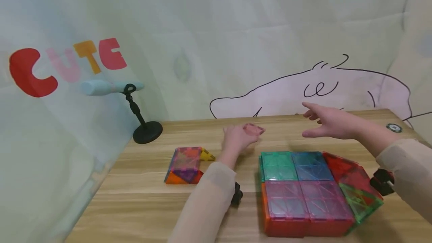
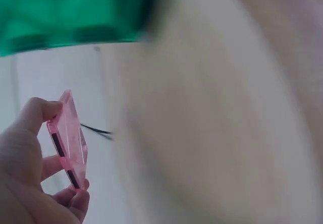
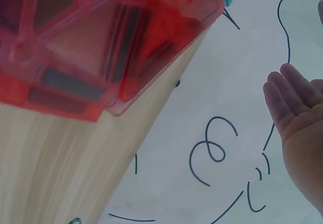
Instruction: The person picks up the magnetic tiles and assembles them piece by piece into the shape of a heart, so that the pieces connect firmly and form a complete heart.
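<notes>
My left hand (image 1: 236,138) pinches a translucent pink magnetic tile (image 2: 70,141) by its edges, thumb on one side and fingers on the other. Dark magnet strips show along the tile's near edge in the left wrist view. My right hand (image 1: 334,122) holds nothing; its fingers reach out in the air beyond the larger build. That build is a low block of magnetic tiles, with pink tiles (image 1: 287,200) in front, a green tile (image 1: 278,166) and a blue tile (image 1: 312,166) behind. Red tiles (image 1: 342,168) and a green triangle (image 1: 361,198) form its slanted right side.
Left of my left arm lies a smaller tile cluster (image 1: 185,160) in pink, orange, purple and yellow. A black stand (image 1: 147,132) holding a light blue object (image 1: 108,87) is at the table's back left. A round chip (image 1: 394,128) lies far right. A printed cloth hangs behind.
</notes>
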`<state>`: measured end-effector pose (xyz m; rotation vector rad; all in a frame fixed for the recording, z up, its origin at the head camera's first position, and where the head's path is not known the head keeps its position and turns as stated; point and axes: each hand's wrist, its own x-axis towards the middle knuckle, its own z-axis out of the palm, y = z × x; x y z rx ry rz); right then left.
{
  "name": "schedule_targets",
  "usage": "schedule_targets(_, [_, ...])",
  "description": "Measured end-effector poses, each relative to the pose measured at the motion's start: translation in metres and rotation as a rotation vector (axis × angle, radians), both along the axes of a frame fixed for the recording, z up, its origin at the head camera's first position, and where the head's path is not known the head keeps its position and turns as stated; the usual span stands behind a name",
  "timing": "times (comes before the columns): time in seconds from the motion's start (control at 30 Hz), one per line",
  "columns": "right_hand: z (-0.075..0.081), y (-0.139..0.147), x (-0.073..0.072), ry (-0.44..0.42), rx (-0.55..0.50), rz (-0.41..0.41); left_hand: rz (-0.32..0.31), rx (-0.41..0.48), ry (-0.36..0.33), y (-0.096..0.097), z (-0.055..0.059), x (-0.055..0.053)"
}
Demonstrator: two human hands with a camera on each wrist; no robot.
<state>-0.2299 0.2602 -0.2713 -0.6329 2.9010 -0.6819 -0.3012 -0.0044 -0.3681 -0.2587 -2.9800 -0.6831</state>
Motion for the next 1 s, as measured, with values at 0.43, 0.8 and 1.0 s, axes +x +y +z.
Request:
schedule_targets(0.43, [0.013,-0.051,-0.005,0.033,-0.015,0.126,-0.355,0.126,0.080,-0.032,0.078,0.037])
schedule_targets(0.8, [0.002,-0.118,-0.004,0.017,0.063,0.259,-0.521,0.075,0.082,-0.079,0.087,0.057])
schedule_targets(1.0, [-0.003,-0.133,-0.003,-0.027,0.032,0.261,-0.581,0.091,0.070,-0.096,0.090,0.064])
